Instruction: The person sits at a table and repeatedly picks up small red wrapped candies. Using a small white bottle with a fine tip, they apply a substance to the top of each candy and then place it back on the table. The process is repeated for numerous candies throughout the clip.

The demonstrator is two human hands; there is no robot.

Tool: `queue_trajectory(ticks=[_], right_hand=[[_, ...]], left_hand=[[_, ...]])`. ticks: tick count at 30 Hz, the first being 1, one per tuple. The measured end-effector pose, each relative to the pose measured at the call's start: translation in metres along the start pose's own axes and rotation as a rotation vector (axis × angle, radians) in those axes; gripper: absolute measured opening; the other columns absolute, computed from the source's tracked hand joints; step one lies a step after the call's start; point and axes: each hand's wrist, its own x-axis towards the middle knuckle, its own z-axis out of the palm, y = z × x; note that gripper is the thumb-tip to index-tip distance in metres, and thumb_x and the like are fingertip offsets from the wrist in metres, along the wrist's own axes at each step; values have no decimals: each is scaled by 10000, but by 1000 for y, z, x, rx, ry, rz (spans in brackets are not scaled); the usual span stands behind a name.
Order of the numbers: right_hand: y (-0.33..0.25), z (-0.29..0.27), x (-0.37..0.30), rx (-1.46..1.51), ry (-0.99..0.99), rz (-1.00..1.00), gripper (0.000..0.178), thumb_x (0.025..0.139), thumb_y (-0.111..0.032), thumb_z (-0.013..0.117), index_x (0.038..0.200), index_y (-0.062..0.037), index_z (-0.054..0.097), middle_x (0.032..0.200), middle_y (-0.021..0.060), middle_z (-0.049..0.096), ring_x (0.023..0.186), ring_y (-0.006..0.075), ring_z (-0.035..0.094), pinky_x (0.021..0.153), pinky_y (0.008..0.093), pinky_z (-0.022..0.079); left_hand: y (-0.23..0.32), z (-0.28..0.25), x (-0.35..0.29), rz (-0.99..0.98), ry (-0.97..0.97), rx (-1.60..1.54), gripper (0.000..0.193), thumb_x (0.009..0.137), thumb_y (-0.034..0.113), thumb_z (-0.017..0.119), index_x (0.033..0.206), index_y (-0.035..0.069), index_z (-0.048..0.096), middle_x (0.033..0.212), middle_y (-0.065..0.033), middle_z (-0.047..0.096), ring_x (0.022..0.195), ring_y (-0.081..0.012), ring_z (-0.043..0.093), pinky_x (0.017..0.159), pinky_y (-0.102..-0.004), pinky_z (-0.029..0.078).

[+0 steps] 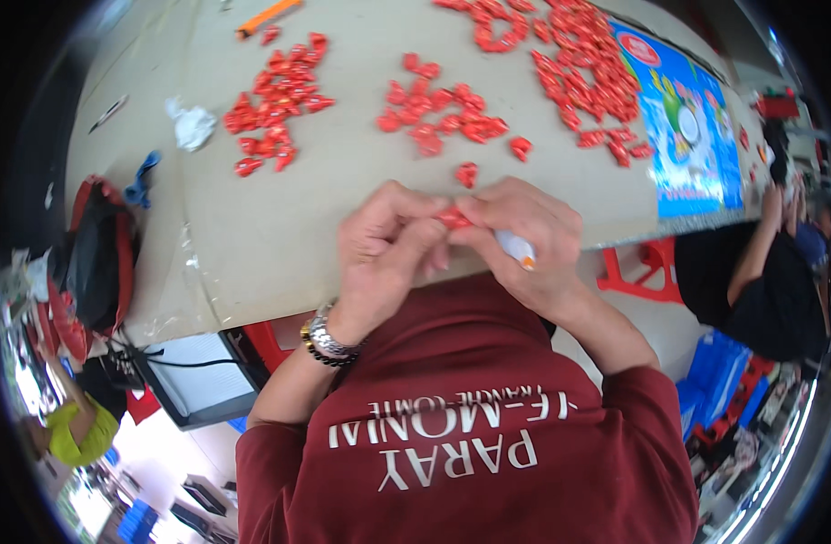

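Between the fingertips of both my hands, just in front of my chest, is a small shiny red piece (454,218). My left hand (386,243) pinches its left end, and my right hand (527,231) pinches the other. Tucked in my right palm is a white rounded object with an orange tip (517,248), mostly hidden by the fingers, perhaps a small glue bottle. Just beyond my fingertips lies a single red piece (467,174), similar in colour and shine. Further out are loose clusters of these, a middle one (429,102) and a left one (278,100).
A larger red heap (589,68) lies at the far right beside a blue printed sheet (692,122). Leftward are an orange cutter-like tool (269,17), crumpled white tissue (193,125), a blue strip (143,179) and a dark bag (103,249). Another person's arm (758,245) shows at right.
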Motion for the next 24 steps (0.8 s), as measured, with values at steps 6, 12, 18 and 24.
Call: queue_trajectory(ticks=[6, 12, 18, 24], right_hand=[[-4, -1, 0, -36, -69, 48, 256, 689, 39, 759, 905, -1, 627, 781, 146, 647, 669, 284, 627, 595, 344, 512], [-10, 7, -23, 91, -2, 159, 167, 763, 45, 707, 882, 25, 592, 802, 153, 626, 724, 236, 589, 652, 325, 504], [-5, 8, -30, 148, 50, 177, 143, 790, 44, 679, 898, 30, 587, 817, 151, 613, 746, 233, 586, 676, 326, 505], [3, 11, -8, 103, -7, 27, 268, 689, 14, 771, 913, -4, 624, 781, 137, 652, 650, 277, 632, 561, 326, 511]], left_hand=[[9, -4, 4, -39, -36, 29, 63, 909, 58, 544, 922, 9, 580, 752, -26, 627, 591, -60, 585, 511, -208, 490], [-1, -3, -9, 173, -64, 74, 58, 886, 35, 529, 839, 1, 537, 631, -21, 568, 527, -53, 539, 474, -213, 418], [7, 3, -5, 114, -105, -30, 73, 886, 38, 526, 826, -2, 524, 613, -27, 557, 511, -65, 524, 473, -228, 411], [3, -6, -2, 109, -2, 206, 76, 898, -5, 537, 939, 8, 599, 775, -44, 619, 626, -67, 579, 543, -211, 477]])
